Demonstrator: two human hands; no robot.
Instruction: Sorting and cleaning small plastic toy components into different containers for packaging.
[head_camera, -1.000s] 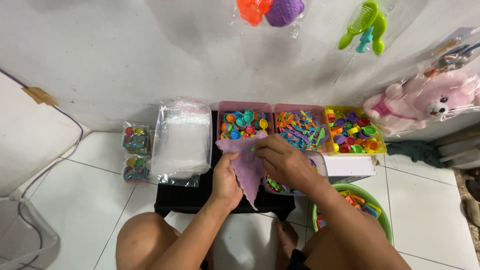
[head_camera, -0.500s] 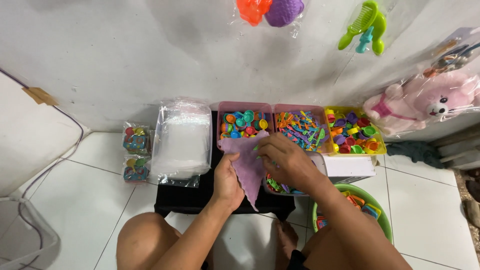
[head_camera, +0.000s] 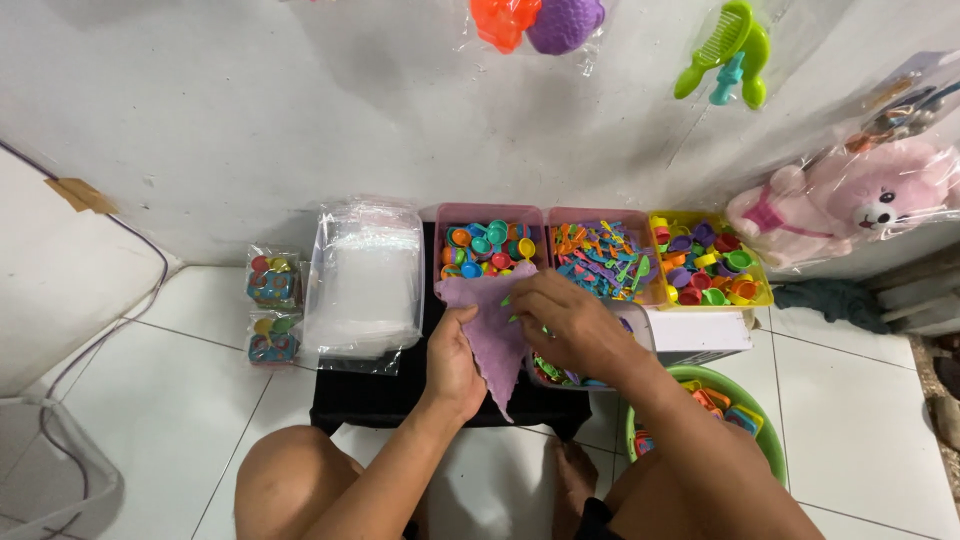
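Little has shifted since half a second ago: my right hand (head_camera: 570, 325) has edged slightly left along the purple cloth (head_camera: 497, 330), fingers curling tighter over its upper edge.

My left hand (head_camera: 452, 362) keeps its pinch on the cloth's left side, thumb on top, so both hands are closed on the same piece; a small green toy part (head_camera: 507, 299) shows at my right fingertips, though I cannot tell whether it is gripped or just touching. Cloth hangs over the black stand (head_camera: 370, 395), its top corner overlapping the pink bin of cups (head_camera: 490, 247), its point trailing toward my knees. Judgement: the small move reads as re-gripping, not a new step. Stack of clear bags (head_camera: 363, 280) lies to the left, untouched.
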